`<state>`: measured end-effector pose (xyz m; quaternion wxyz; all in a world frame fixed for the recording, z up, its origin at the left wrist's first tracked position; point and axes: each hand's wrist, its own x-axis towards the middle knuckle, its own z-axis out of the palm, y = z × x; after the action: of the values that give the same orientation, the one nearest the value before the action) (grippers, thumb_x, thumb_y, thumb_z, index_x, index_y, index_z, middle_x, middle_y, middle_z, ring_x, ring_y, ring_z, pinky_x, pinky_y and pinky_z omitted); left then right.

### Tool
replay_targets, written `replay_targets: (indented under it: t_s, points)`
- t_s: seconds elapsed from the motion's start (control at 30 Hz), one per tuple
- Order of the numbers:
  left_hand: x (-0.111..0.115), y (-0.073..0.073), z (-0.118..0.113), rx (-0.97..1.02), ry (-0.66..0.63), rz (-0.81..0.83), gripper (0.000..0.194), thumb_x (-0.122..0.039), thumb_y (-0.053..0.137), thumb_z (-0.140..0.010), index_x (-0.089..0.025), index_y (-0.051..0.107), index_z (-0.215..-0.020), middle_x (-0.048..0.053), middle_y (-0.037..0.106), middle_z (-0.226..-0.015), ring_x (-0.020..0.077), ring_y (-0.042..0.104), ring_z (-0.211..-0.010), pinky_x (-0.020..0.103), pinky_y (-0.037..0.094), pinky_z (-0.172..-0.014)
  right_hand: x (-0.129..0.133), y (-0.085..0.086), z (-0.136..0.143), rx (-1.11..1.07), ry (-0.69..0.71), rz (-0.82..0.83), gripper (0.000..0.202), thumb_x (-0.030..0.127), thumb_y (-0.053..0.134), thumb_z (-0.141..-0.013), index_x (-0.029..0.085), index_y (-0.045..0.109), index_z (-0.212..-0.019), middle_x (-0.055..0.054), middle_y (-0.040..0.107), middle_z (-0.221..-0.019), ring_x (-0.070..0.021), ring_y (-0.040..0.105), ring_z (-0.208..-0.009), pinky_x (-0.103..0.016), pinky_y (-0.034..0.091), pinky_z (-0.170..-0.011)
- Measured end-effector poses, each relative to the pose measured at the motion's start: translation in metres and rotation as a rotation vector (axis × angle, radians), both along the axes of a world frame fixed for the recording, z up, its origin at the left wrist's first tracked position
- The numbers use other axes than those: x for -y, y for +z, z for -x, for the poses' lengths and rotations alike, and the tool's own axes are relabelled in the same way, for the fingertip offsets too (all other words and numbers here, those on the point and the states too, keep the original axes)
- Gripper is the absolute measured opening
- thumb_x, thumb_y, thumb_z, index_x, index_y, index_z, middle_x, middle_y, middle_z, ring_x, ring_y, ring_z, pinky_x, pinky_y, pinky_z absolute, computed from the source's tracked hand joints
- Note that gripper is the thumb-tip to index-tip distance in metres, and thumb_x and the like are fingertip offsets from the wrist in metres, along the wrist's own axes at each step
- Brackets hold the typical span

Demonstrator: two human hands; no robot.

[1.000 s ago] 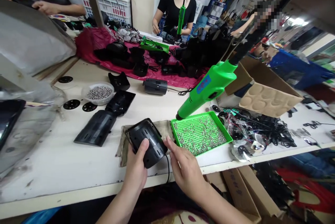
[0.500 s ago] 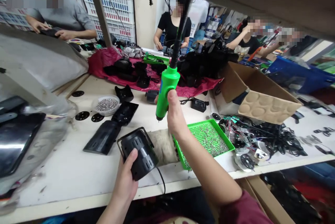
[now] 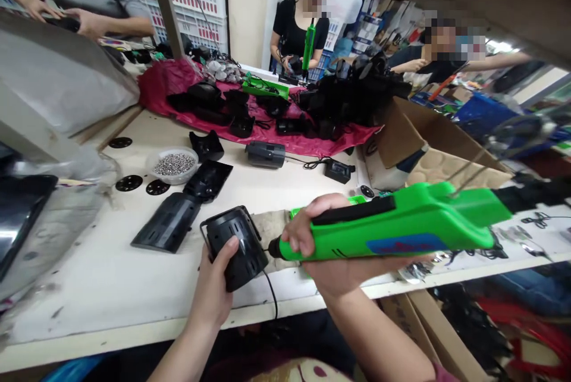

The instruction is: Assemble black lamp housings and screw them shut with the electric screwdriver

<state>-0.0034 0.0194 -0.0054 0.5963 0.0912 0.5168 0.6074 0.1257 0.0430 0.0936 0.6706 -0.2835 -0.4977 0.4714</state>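
My left hand [image 3: 216, 284] grips a black slotted housing [image 3: 236, 245] with a wire bracket around its rim and a black cord hanging below. Fingers of my right hand [image 3: 330, 245] wrap round a green electric screwdriver [image 3: 401, 224], held nearly level. Its dark tip points left at the right side of the housing; whether they touch, I cannot tell. A beige cloth pad [image 3: 272, 224] lies behind them. The green screw tray [image 3: 357, 199] is mostly hidden by the tool and my right hand.
Black shells [image 3: 167, 221] and a bowl of screws [image 3: 173, 166] are on the left. Another housing [image 3: 265, 154] lies farther back, before a pink sheet [image 3: 156, 87] piled with black parts. An open carton [image 3: 401, 138] stands right. Several people sit across the table.
The screwdriver has swung from upright to nearly level and come down to the housing's right side, with my right hand around it. My left hand still holds the housing. The view has shifted slightly.
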Motion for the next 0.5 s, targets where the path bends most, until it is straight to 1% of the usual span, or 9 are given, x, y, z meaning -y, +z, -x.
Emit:
replay_targets:
  t_s: [0.07, 0.13, 0.3, 0.4, 0.5]
  points:
    - [0.0, 0.001, -0.002, -0.007, 0.015, -0.019, 0.055, -0.037, 0.081, -0.062, -0.02, 0.06, -0.109, 0.001, 0.068, -0.097, 0.0176, 0.064, -0.085, 0.026, 0.052, -0.073, -0.002, -0.005, 0.008, -0.008, 0.025, 0.046, 0.09, 0.096, 0.005, -0.063, 0.024, 0.056, -0.078, 0.005, 0.038, -0.04, -0.0146, 0.04, -0.034, -0.033, 0.046, -0.046]
    - [-0.001, 0.002, -0.003, -0.016, 0.026, -0.036, 0.057, -0.037, 0.082, -0.06, -0.02, 0.06, -0.11, 0.002, 0.067, -0.097, 0.0177, 0.063, -0.085, 0.026, 0.052, -0.071, -0.005, -0.011, 0.013, -0.009, 0.052, 0.065, 0.089, 0.096, 0.006, -0.062, 0.024, 0.056, -0.076, 0.004, 0.04, -0.04, -0.015, 0.042, -0.035, -0.034, 0.048, -0.048]
    - [-0.002, 0.001, -0.005, -0.043, 0.031, -0.035, 0.057, -0.035, 0.082, -0.061, -0.019, 0.059, -0.11, 0.003, 0.066, -0.095, 0.0178, 0.062, -0.082, 0.027, 0.052, -0.069, -0.007, -0.023, 0.01, -0.038, 0.101, 0.031, 0.085, 0.095, 0.011, -0.066, 0.024, 0.058, -0.072, 0.004, 0.039, -0.038, -0.0145, 0.042, -0.035, -0.031, 0.045, -0.045]
    - [-0.002, -0.001, -0.007, -0.052, 0.024, -0.038, 0.057, -0.036, 0.081, -0.062, -0.02, 0.058, -0.112, 0.003, 0.065, -0.094, 0.0184, 0.062, -0.082, 0.028, 0.052, -0.068, -0.009, -0.025, 0.008, -0.056, 0.081, 0.023, 0.086, 0.095, 0.01, -0.066, 0.024, 0.059, -0.071, 0.005, 0.038, -0.038, -0.0144, 0.041, -0.034, -0.032, 0.046, -0.045]
    - [-0.001, -0.004, -0.007, -0.046, 0.008, -0.055, 0.062, -0.036, 0.081, -0.064, -0.022, 0.055, -0.119, 0.004, 0.065, -0.099, 0.0194, 0.063, -0.087, 0.03, 0.053, -0.072, -0.008, -0.022, 0.007, -0.076, 0.075, 0.003, 0.087, 0.092, 0.011, -0.07, 0.023, 0.063, -0.077, 0.004, 0.039, -0.04, -0.0144, 0.042, -0.036, -0.032, 0.046, -0.047]
